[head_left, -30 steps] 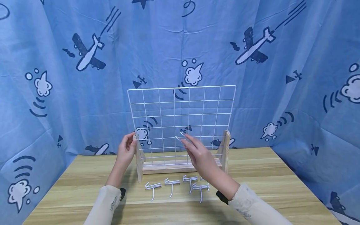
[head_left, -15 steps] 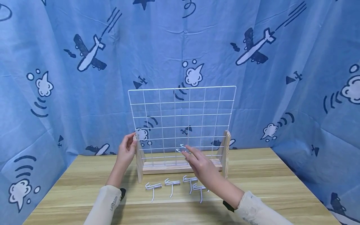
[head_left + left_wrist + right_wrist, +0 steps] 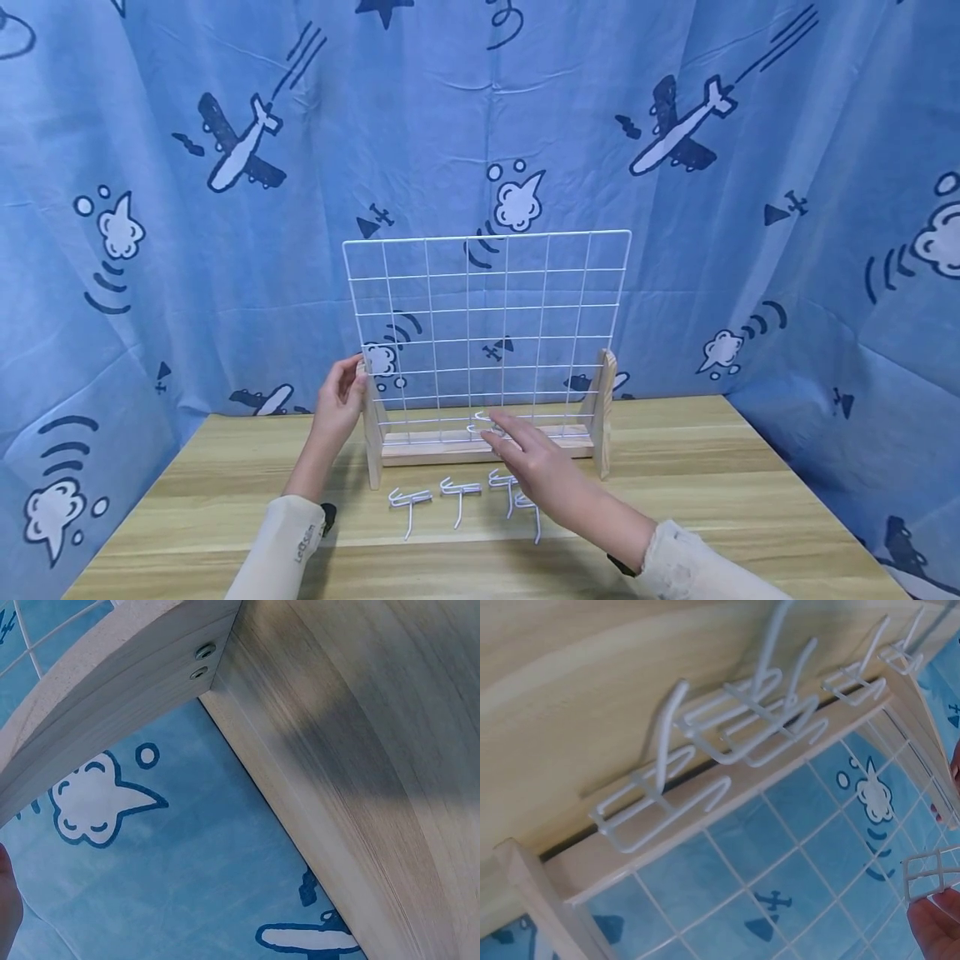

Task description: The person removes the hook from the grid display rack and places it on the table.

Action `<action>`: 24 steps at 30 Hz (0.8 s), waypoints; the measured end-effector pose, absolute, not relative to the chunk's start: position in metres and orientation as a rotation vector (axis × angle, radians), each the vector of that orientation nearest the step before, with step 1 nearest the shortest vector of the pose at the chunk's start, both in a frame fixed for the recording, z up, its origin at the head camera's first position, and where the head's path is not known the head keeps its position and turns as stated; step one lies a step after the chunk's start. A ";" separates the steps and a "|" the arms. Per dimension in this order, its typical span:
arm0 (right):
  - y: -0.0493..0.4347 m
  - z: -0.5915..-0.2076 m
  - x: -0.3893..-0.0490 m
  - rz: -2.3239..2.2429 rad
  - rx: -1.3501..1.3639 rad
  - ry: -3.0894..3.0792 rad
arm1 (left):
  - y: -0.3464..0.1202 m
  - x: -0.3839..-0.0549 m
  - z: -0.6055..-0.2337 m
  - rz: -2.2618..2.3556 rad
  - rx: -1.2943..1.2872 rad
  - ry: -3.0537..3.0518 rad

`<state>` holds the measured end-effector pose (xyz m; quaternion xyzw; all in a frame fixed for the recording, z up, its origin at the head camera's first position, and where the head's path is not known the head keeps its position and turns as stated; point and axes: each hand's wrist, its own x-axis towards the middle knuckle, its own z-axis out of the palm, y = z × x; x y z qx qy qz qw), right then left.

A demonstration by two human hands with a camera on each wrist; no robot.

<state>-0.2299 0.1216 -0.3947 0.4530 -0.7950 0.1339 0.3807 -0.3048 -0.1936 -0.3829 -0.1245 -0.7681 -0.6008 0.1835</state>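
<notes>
A white wire grid panel (image 3: 450, 238) stands upright in a wooden stand (image 3: 435, 455). At the panel's left, my left hand (image 3: 340, 404) grips the top of the stand's left upright (image 3: 372, 442); only a sliver of that hand (image 3: 7, 907) shows in the left wrist view. My right hand (image 3: 536, 462) pinches a white wire hook (image 3: 480, 417), held before the lower part of the grid. Part of this hook (image 3: 924, 876) appears beside the fingertips (image 3: 934, 922) in the right wrist view.
Several white wire hooks (image 3: 460, 489) lie on the wooden table in front of the stand, some partly hidden by my right hand. The right upright (image 3: 604, 417) stands beyond that forearm. A blue patterned curtain (image 3: 480, 108) hangs behind the table and along both sides.
My right hand has come down along the front of the grid with the hook, from mid-height to near the base bar. The left hand stays at the upright.
</notes>
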 end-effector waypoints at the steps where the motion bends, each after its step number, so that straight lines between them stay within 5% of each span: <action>1: 0.122 -0.396 -0.229 0.335 1.162 -2.039 | -0.193 -0.305 -0.383 -1.692 -0.351 -2.166; 24: 0.123 -0.421 -0.216 -0.024 1.254 -2.179 | -0.184 -0.286 -0.364 -1.700 -0.331 -2.189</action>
